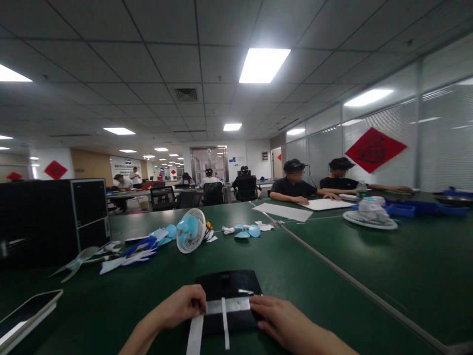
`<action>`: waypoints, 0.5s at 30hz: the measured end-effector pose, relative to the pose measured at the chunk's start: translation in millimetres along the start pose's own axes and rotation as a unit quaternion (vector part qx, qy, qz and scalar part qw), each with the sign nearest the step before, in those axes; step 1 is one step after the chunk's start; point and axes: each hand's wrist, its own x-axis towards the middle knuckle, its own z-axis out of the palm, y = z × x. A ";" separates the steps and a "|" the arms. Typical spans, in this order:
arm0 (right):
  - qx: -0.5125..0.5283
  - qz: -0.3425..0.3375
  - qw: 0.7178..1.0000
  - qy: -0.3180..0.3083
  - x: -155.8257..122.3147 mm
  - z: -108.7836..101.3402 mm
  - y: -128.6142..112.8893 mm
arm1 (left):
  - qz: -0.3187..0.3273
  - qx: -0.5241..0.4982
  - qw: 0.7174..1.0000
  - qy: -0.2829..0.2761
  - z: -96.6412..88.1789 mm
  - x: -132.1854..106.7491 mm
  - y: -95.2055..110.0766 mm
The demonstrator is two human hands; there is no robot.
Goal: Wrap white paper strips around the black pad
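Note:
A flat black panel (225,283) lies on the green table in front of me, with a shiny silver band (238,304) across its middle. Over the band runs a thin white strip (225,323). My left hand (181,308) is at the panel's left edge, fingers curled and pressed together by the band's left end. Just below those fingertips a wider white strip (195,335) extends toward me; whether they grip it is hidden. My right hand (283,318) rests with fingers stretched out on the band's right end and the panel. A small white scrap (245,291) lies above the band.
Farther back stand a white fan cage with blue blades (190,230), loose blue blades (248,230) and blue-white gloves (135,254). A black computer case (90,212) is at left, a phone (27,315) nearer. Two people sit across the table at right, beside blue trays (402,210).

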 end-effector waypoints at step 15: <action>0.008 0.015 1.000 0.006 -1.4 3.0 4.4 | -0.015 -0.008 1.000 -0.010 -2.2 0.8 1.2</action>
